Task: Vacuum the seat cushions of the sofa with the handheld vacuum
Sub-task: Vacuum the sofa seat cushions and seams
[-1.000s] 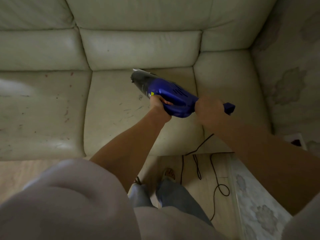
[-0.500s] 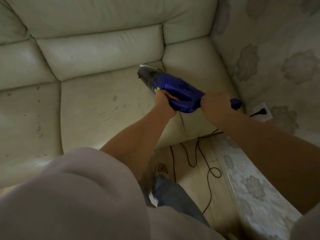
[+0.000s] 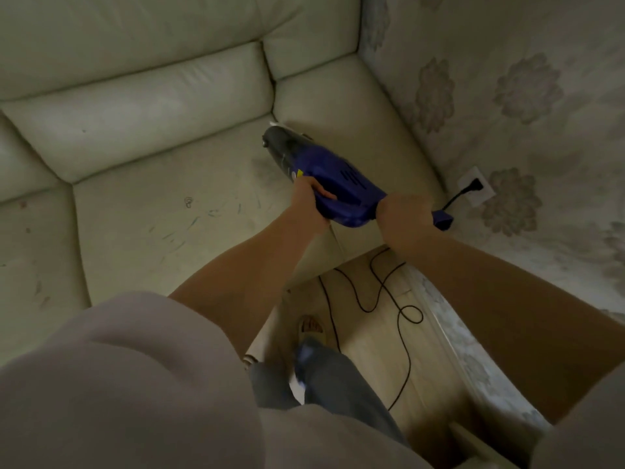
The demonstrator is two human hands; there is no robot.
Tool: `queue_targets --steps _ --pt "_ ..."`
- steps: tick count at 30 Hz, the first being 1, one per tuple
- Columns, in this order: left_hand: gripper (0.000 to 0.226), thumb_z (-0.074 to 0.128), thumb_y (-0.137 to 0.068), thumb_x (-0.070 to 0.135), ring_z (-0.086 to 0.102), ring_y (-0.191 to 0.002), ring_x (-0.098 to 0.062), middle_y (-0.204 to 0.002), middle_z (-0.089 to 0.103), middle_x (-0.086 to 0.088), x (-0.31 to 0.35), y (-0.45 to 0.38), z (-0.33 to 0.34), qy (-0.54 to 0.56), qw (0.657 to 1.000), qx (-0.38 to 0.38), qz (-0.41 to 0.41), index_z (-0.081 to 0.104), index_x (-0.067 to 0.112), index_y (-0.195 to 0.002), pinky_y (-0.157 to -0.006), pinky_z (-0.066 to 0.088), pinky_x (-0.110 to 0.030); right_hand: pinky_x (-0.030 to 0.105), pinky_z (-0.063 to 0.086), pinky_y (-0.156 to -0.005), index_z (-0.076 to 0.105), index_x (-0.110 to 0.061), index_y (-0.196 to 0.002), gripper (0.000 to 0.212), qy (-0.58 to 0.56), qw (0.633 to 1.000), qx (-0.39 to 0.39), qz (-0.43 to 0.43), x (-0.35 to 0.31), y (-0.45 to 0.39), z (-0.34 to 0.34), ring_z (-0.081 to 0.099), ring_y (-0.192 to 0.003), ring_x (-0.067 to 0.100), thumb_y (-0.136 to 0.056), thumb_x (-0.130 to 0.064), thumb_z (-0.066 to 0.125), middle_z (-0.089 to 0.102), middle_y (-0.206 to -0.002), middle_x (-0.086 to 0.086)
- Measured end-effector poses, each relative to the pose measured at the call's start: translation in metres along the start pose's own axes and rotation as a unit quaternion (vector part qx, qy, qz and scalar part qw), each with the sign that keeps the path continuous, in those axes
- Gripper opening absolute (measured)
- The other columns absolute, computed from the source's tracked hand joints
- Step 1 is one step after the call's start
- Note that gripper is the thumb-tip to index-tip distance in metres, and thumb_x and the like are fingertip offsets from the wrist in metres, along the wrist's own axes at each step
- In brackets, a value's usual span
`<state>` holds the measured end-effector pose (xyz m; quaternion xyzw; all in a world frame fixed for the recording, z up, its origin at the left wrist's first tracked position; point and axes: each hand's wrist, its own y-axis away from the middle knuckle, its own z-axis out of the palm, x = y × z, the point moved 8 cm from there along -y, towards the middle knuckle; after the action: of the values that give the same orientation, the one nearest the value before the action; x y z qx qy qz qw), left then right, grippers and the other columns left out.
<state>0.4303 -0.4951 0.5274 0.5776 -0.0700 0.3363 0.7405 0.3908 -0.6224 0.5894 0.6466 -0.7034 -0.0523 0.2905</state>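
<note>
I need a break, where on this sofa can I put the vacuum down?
The middle seat cushion is bare, bordered by the back cushion and the seam at its left. The end seat by the wall is crowded: vacuum, both hands, plug alongside. The cord loops across the floor.

- A loose, pale grey-beige top (image 3: 128, 384) with short sleeves (image 3: 162, 319); both forearms are bare.
- Faded blue-grey jeans (image 3: 341, 384) on the legs.
- An open, light-coloured sandal (image 3: 309, 328) on one foot; toes show.
</note>
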Motion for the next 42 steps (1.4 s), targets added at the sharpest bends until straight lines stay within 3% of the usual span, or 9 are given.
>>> queue_targets --steps 2,4,7,13,16,24,34,38,42 --pt "0.042 0.033 -0.074 0.000 0.031 -0.027 -0.013 -0.033 0.032 0.001 0.005 0.005 -0.007 0.012 1.000 0.006 0.006 0.058 -0.020 -0.102 -0.040 0.032 -0.014 0.028 0.037 -0.065 0.033 -0.012 -0.062 0.038 -0.010 1.000 -0.002 -0.020 -0.008 0.003 -0.004 0.060 -0.108 0.025 -0.099 -0.002 0.037 0.062 -0.109 0.009" --pt "0.023 0.032 -0.076 0.000 0.031 -0.026 -0.011 -0.033 0.031 0.002 0.007 0.014 -0.016 0.041 0.999 0.008 0.012 0.035 0.005 -0.055 -0.041 0.030 -0.014 0.031 0.044 -0.069 0.043 -0.009 -0.070 0.030 0.000 0.999 0.002 -0.032 -0.015 0.007 -0.014 0.059 -0.111 0.026 -0.099 -0.003 0.038 0.060 -0.120 0.010" --pt "0.027 0.031 -0.077 0.001 0.032 -0.025 -0.011 -0.033 0.030 0.003 0.014 0.012 -0.036 0.077 0.996 0.026 0.025 0.028 0.018 -0.057 -0.039 0.032 -0.012 0.034 0.048 -0.088 0.052 -0.008 -0.082 0.022 0.007 0.999 0.017 -0.045 -0.030 0.005 -0.029 0.059 -0.111 0.027 -0.098 -0.001 0.038 0.058 -0.121 0.012" --pt "0.020 0.036 -0.055 0.002 0.033 -0.027 -0.011 -0.036 0.030 0.003 0.040 0.001 -0.046 0.107 0.994 0.019 0.029 0.024 0.018 -0.055 -0.037 0.032 -0.013 0.032 0.049 -0.081 0.058 -0.006 -0.095 0.020 0.035 0.996 0.061 -0.047 -0.052 -0.020 -0.044 0.063 -0.102 0.027 -0.096 0.001 0.039 0.062 -0.109 0.008" --pt "0.018 0.037 -0.051 0.005 0.034 -0.029 -0.012 -0.037 0.030 0.003 0.034 -0.005 -0.037 0.089 0.995 0.028 0.017 0.026 0.018 -0.054 -0.039 0.033 -0.014 0.029 0.040 -0.070 0.038 -0.011 -0.065 0.034 0.065 0.996 0.051 -0.043 -0.040 -0.030 -0.044 0.061 -0.094 0.023 -0.097 0.000 0.039 0.055 -0.087 0.007" --pt "0.021 0.034 -0.064 0.001 0.033 -0.029 -0.014 -0.036 0.030 0.001 0.010 -0.023 0.003 0.066 0.998 0.006 -0.009 0.025 0.017 -0.054 -0.042 0.035 -0.015 0.030 0.038 -0.066 0.058 -0.007 -0.110 0.022 0.081 0.996 0.029 -0.006 0.002 -0.035 -0.021 0.062 -0.103 0.023 -0.096 0.000 0.043 0.059 -0.115 0.009" --pt "0.024 0.034 -0.070 0.001 0.031 -0.025 -0.011 -0.032 0.029 0.003 0.008 -0.026 0.015 0.050 0.999 -0.003 -0.003 0.023 0.018 -0.056 -0.039 0.030 -0.013 0.030 0.047 -0.071 0.055 -0.007 -0.091 0.021 0.019 0.999 0.001 -0.050 0.004 -0.033 -0.003 0.059 -0.110 0.026 -0.098 0.001 0.037 0.058 -0.121 0.013" --pt "0.029 0.032 -0.082 0.003 0.033 -0.024 -0.012 -0.028 0.033 0.002 0.016 -0.006 -0.019 0.051 0.998 0.028 0.005 0.025 0.017 -0.057 -0.039 0.031 -0.015 0.031 0.044 -0.074 0.062 -0.006 -0.093 0.018 -0.039 0.995 -0.016 -0.086 -0.021 -0.022 -0.008 0.062 -0.107 0.031 -0.097 -0.008 0.044 0.058 -0.082 0.009" --pt "0.016 0.035 -0.054 0.004 0.032 -0.023 -0.012 -0.029 0.030 0.002 0.024 0.018 -0.079 0.138 0.987 0.078 0.026 0.025 0.016 -0.054 -0.041 0.031 -0.016 0.037 0.053 -0.088 0.059 -0.006 -0.113 0.024 -0.001 0.989 -0.002 -0.148 -0.078 -0.017 -0.025 0.062 -0.107 0.028 -0.098 -0.003 0.040 0.062 -0.114 0.012"
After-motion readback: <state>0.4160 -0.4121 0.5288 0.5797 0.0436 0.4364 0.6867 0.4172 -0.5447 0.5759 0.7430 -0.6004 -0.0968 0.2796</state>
